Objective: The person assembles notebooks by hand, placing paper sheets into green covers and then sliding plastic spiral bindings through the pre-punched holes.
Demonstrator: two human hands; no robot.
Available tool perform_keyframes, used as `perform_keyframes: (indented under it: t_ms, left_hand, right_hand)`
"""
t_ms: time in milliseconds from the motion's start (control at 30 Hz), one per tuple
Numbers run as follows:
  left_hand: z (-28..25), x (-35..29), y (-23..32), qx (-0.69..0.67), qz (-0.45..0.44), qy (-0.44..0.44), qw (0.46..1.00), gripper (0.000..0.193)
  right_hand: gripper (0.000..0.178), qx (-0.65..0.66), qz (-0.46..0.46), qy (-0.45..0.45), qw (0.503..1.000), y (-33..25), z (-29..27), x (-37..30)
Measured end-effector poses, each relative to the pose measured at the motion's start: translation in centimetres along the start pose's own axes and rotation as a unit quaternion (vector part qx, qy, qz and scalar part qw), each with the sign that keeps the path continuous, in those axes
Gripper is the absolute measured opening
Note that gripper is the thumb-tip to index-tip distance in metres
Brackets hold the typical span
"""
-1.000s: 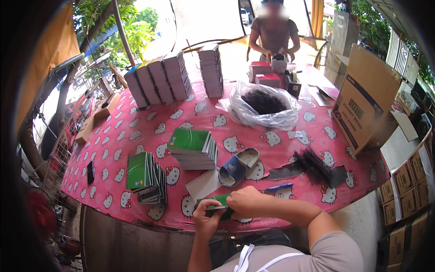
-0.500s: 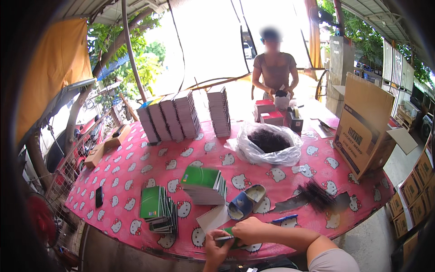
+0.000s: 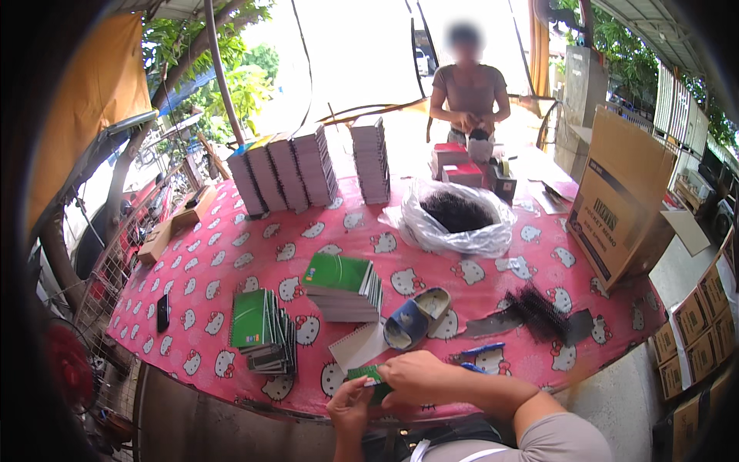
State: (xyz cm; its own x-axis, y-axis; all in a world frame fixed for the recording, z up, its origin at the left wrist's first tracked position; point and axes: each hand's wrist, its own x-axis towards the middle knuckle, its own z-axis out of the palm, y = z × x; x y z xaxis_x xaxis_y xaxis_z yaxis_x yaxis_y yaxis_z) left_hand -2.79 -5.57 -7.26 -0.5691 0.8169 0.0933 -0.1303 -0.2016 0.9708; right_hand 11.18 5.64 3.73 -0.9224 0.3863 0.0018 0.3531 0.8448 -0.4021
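A small green-covered notebook point(image 3: 368, 373) is held low over the table's front edge. My left hand point(image 3: 349, 404) grips its left side, the thumb pressed against the edge. My right hand point(image 3: 416, 377) is closed at the notebook's right edge, its curled fingers partly hidden. Just beyond lie a white sheet with a punched edge point(image 3: 356, 346) and a blue slipper point(image 3: 406, 325). Blue-handled pliers point(image 3: 481, 356) rest beside my right forearm. Farther left stand two piles of green notebooks point(image 3: 339, 276) point(image 3: 258, 319). Loose black spiral coils point(image 3: 537, 312) lie to the right.
A plastic bag point(image 3: 500, 231) of black coils point(image 3: 458, 212) sits mid-table. Tall notebook stacks point(image 3: 312, 165) line the far left, near a phone point(image 3: 162, 313). An open carton point(image 3: 616, 204) stands right. Another person point(image 3: 469, 92) works opposite, beside red boxes point(image 3: 462, 172).
My view has tilted down a little. Both hands and the notebook have shifted slightly left, and more of the pliers shows. The person opposite has moved their hands.
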Motion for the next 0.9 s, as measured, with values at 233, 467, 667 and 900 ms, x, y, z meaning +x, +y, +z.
perform_keyframes:
  t_ms: [233,467,667,900]
  left_hand:
    - [0.3,0.4,0.4,0.009,0.047,-0.008,0.999,0.021]
    - [0.7,0.1,0.2,0.017,0.060,0.004,0.998,0.019]
    - [0.6,0.3,0.5,-0.063,0.028,0.004,0.998,0.020]
    - [0.5,0.4,-1.8,-0.009,0.093,-0.026,0.995,0.024]
  right_hand:
    - [0.049,-0.034,-0.005,-0.100,0.994,-0.2,-0.8,0.9]
    - [0.040,-0.051,-0.025,-0.010,0.998,0.0,0.3,0.5]
    - [0.034,-0.005,-0.081,0.132,0.988,0.9,2.1,2.2]
    - [0.023,0.053,-0.179,0.179,0.966,2.0,2.2,2.3]
